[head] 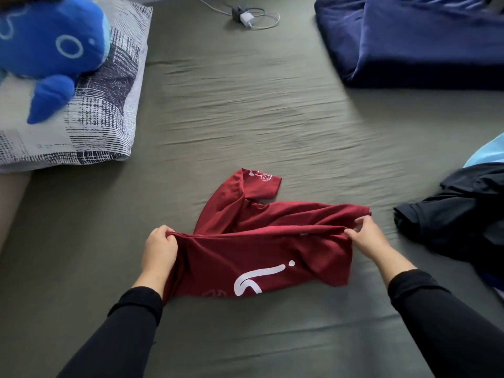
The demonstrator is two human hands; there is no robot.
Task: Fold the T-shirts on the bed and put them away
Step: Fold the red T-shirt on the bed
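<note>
The task looks barely begun: both the left hand point(160, 249) and right hand point(365, 234) pinch one edge of the red T-shirt point(261, 252), half-spread near the middle of the bed point(245, 105), while dark clothes point(458, 214) wait unfolded at right.

This is a bedroom in a home: a bed point(245, 105) with a patterned pillow point(109, 105) and blue plush toy point(46, 45) far left, folded navy blanket point(409, 45) far right.
</note>
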